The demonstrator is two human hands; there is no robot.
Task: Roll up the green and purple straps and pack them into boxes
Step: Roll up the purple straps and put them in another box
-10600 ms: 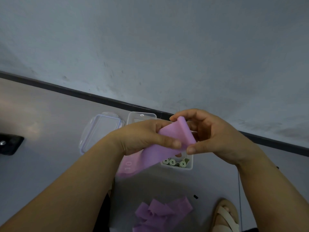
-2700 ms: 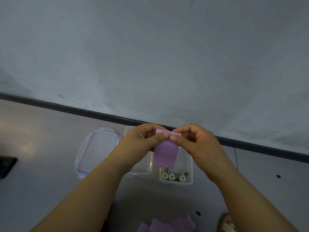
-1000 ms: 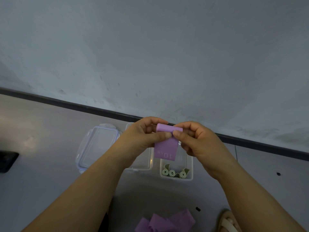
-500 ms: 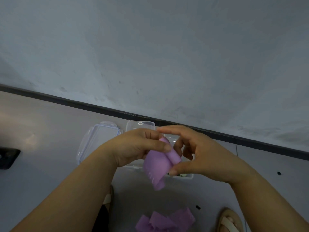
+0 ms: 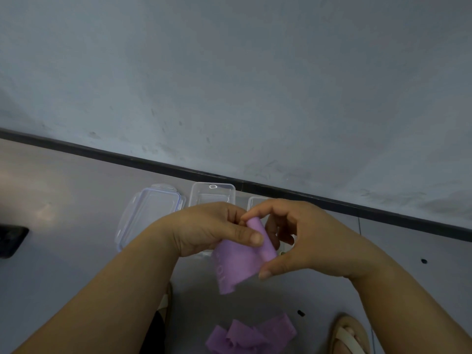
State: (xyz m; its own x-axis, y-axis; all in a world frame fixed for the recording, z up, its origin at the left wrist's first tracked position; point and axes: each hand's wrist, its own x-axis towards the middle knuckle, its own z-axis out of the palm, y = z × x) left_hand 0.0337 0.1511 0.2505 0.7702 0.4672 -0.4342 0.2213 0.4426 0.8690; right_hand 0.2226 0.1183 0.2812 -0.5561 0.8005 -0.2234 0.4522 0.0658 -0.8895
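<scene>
Both hands are above the floor point(image 5: 63, 200) w/ the purple strap point(image 5: 235, 264) between them. Left hand point(image 5: 209, 229) has fingers curled & thumb pressing the rolled top end; right hand point(image 5: 306, 241) pinches the roll btwn thumb & forefinger, loose tail hanging down. Clear box point(image 5: 213, 195) sits at the floor's far edge by the wall, lid point(image 5: 150, 215) just left of it, and a pile of purple straps point(image 5: 251, 337) lies nearer the person.

Pale blue-grey wall point(image 5: 229, 72), scuffed low down; black baseboard point(image 5: 153, 164); glossy grey floor point(image 5: 63, 200), soft glare left
</scene>
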